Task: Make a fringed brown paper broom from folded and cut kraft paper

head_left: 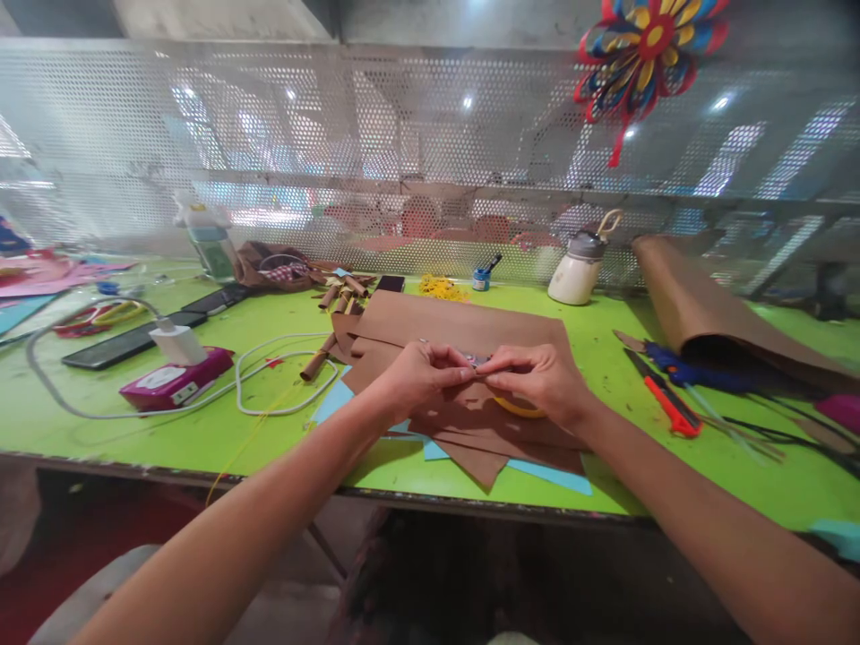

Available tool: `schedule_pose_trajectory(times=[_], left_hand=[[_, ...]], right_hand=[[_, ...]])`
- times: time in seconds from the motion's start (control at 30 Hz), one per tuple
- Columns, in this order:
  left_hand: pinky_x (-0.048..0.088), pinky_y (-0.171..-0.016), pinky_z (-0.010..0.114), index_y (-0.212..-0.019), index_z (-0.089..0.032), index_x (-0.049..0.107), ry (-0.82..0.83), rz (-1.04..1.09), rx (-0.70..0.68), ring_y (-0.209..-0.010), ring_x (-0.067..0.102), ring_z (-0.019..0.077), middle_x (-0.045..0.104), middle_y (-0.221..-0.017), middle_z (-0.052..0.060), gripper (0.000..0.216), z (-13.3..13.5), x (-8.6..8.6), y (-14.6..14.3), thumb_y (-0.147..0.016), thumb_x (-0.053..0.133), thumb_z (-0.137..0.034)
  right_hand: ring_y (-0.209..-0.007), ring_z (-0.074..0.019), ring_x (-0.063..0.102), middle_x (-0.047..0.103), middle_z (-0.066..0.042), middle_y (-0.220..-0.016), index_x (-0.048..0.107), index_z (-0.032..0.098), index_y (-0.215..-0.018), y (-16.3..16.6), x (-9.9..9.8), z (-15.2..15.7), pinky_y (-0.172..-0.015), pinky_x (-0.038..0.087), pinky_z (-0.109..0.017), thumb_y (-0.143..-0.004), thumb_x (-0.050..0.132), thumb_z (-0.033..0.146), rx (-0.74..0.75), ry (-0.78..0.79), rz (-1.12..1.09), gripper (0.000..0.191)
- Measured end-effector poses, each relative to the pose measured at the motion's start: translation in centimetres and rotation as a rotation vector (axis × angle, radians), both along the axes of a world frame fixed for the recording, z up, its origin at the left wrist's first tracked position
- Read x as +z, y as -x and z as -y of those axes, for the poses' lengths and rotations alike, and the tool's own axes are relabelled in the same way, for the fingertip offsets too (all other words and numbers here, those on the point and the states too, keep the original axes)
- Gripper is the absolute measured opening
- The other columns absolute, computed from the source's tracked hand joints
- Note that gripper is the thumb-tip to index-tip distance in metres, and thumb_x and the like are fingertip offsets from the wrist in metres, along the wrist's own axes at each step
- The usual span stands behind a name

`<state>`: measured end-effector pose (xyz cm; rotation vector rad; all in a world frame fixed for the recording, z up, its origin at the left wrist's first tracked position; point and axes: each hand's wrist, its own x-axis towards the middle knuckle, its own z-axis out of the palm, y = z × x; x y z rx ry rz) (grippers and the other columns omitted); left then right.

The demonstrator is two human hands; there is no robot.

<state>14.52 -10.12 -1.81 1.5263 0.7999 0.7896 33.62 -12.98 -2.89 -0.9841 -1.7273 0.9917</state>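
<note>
Above the stacked brown paper sheets [463,313], my left hand [426,369] and my right hand [537,372] meet fingertip to fingertip. Both are closed in a pinch on a small piece of brown paper [478,373], mostly hidden by the fingers. A yellow ring-shaped edge [517,408] shows beneath my right hand; the rest of that object is covered. Light blue paper [551,476] sticks out from under the brown sheets. Several small brown paper rolls [317,360] lie to the left of the stack.
Left are a purple power adapter [176,378] with a white charger and looping cable [259,412]. A red-handled cutter [665,399], blue glue gun [699,372] and large brown paper roll [705,296] lie right. Behind stand a white bottle [575,270] and blue jar [481,279].
</note>
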Motion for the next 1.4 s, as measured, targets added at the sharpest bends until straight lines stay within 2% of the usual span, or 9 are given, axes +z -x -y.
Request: schedule_pose_trajectory(times=[0.1,0.2,0.33,0.43,0.5,0.57,0.77,1.13,1.4], left_hand=[[0.033,-0.044,0.019,-0.073,-0.01,0.061,0.009,-0.006,0.008,-0.046,0.051,0.0085,0.059,-0.052,0.0,0.03,0.0,-0.1,-0.1,-0.061,0.073,-0.034],[0.036,-0.045,0.019,-0.076,-0.011,0.061,0.014,0.003,0.001,-0.05,0.057,0.0114,0.062,-0.056,0.001,0.029,0.0,-0.3,-0.2,-0.062,0.073,-0.033],[0.039,-0.045,0.019,-0.077,-0.01,0.061,-0.046,-0.023,-0.008,-0.049,0.059,0.012,0.064,-0.057,0.003,0.027,-0.2,-0.5,-0.2,-0.065,0.07,-0.033],[0.042,-0.047,0.02,-0.079,-0.011,0.06,-0.08,-0.03,-0.004,-0.05,0.06,0.0122,0.065,-0.059,0.003,0.024,-0.2,-0.6,-0.3,-0.068,0.068,-0.03],[0.043,-0.048,0.02,-0.079,-0.011,0.06,-0.111,-0.039,0.016,-0.051,0.06,0.0119,0.064,-0.058,0.002,0.021,-0.2,-0.8,-0.4,-0.068,0.067,-0.028],[0.044,-0.047,0.019,-0.076,-0.011,0.06,-0.164,-0.052,0.039,-0.05,0.059,0.0111,0.062,-0.056,0.0,0.017,-0.2,-1.0,-0.5,-0.069,0.066,-0.026],[0.046,-0.049,0.018,-0.085,-0.012,0.063,-0.311,-0.082,0.049,-0.053,0.06,0.0101,0.062,-0.065,0.001,0.022,-0.1,-1.4,-0.6,-0.073,0.062,-0.031],[0.044,-0.048,0.019,-0.09,-0.014,0.066,-0.327,-0.252,-0.009,-0.052,0.062,0.0136,0.062,-0.057,0.001,0.023,0.3,-0.9,-0.5,-0.079,0.053,-0.03],[0.039,-0.055,0.019,-0.085,-0.014,0.067,-0.734,-0.387,0.072,-0.059,0.058,0.0119,0.066,-0.068,0.005,0.023,0.4,-0.9,-0.1,-0.083,0.05,-0.03]], right_hand=[[-0.066,-0.0126,0.053,0.062,-0.004,-0.074,0.071,0.014,-0.085,-0.3,0.0,-0.2,-0.057,0.041,-0.025,-0.069,0.066,0.027,0.017,0.055,-0.013,0.021],[-0.081,-0.0169,0.059,0.066,-0.006,-0.091,0.069,0.016,-0.095,-0.6,0.3,-0.2,-0.07,0.046,-0.028,-0.067,0.068,0.024,0.095,0.115,-0.034,0.029],[-0.096,-0.0202,0.059,0.063,-0.008,-0.107,0.063,0.017,-0.106,-0.7,0.7,-0.1,-0.078,0.046,-0.03,-0.066,0.07,0.024,0.179,0.165,-0.048,0.041],[-0.071,-0.0153,0.06,0.067,-0.007,-0.083,0.064,0.013,-0.095,-0.4,0.6,0.0,-0.06,0.045,-0.025,-0.066,0.07,0.033,0.094,0.209,0.033,0.036],[-0.052,-0.0099,0.052,0.061,-0.003,-0.063,0.065,0.011,-0.083,-0.3,0.5,0.0,-0.047,0.038,-0.022,-0.067,0.069,0.04,0.029,0.227,0.074,0.033],[-0.045,-0.0072,0.045,0.055,0.0,-0.054,0.064,0.011,-0.078,-0.3,0.4,-0.1,-0.042,0.032,-0.02,-0.068,0.067,0.043,0.016,0.243,0.066,0.034],[-0.046,-0.007,0.042,0.053,0.001,-0.052,0.065,0.01,-0.076,-0.4,0.6,0.0,-0.043,0.028,-0.02,-0.065,0.069,0.044,-0.026,0.25,0.025,0.036],[-0.05,-0.0088,0.043,0.053,0.0,-0.055,0.067,0.012,-0.078,-0.6,0.3,-0.2,-0.045,0.031,-0.022,-0.067,0.067,0.04,-0.063,0.075,0.105,0.03],[-0.049,-0.0086,0.043,0.054,0.0,-0.056,0.068,0.012,-0.079,-0.9,0.5,-0.2,-0.045,0.032,-0.023,-0.066,0.069,0.041,-0.055,0.082,0.027,0.032]])
